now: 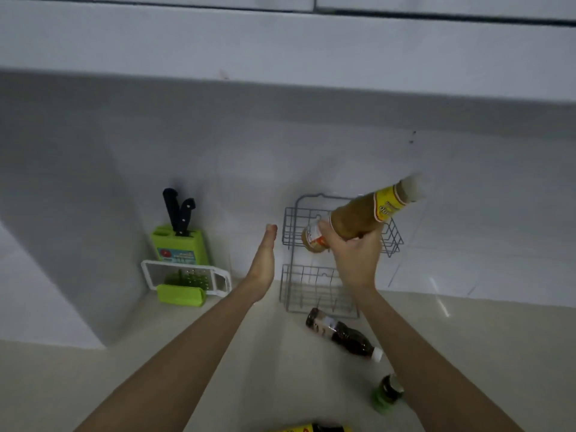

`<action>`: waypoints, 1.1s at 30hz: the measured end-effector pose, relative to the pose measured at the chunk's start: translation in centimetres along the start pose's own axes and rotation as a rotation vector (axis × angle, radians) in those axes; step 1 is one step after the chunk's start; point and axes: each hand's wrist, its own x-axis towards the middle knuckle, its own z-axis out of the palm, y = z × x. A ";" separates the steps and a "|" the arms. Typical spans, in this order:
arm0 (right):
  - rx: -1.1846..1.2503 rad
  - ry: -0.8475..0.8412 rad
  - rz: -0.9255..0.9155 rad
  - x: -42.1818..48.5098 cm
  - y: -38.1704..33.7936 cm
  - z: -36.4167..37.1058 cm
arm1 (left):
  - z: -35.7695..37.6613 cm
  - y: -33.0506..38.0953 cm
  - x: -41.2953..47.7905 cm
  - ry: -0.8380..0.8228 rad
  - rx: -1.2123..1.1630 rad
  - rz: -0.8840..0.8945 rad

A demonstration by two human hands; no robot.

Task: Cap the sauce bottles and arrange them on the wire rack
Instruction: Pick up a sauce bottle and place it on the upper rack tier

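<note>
My right hand (355,260) grips a tall bottle of orange-brown sauce (358,221) around its lower body. The bottle is tilted, its white cap up to the right, in front of the upper shelf of the grey wire rack (291,226). My left hand (263,263) is raised flat with fingers straight, just left of the rack, touching nothing. A dark sauce bottle with a white cap (341,335) lies on its side on the counter below the rack's lower shelf (299,285). A small green-based bottle (386,394) stands near my right forearm.
A green knife block (180,244) with two black-handled knives stands at the left against the wall. A white and green grater (184,282) leans in front of it. A yellow-labelled bottle (308,428) peeks in at the bottom edge. Cabinets hang overhead.
</note>
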 end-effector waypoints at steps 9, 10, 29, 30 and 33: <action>-0.235 -0.054 -0.036 6.0 0.8 4.1 | 1.0 -0.4 2.8 -0.036 -0.035 -0.079; -0.273 -0.080 -0.044 6.3 1.3 4.6 | 1.0 -0.4 2.8 -0.053 -0.041 -0.083; -0.570 -0.304 0.006 6.3 3.6 8.4 | 0.1 -1.3 3.5 -0.174 -0.238 -0.107; -0.585 -0.294 0.012 6.1 3.6 8.4 | 0.3 -1.3 3.4 -0.156 -0.232 -0.095; -0.619 -0.276 0.036 5.8 3.5 8.7 | 0.4 -1.3 3.4 -0.149 -0.229 -0.081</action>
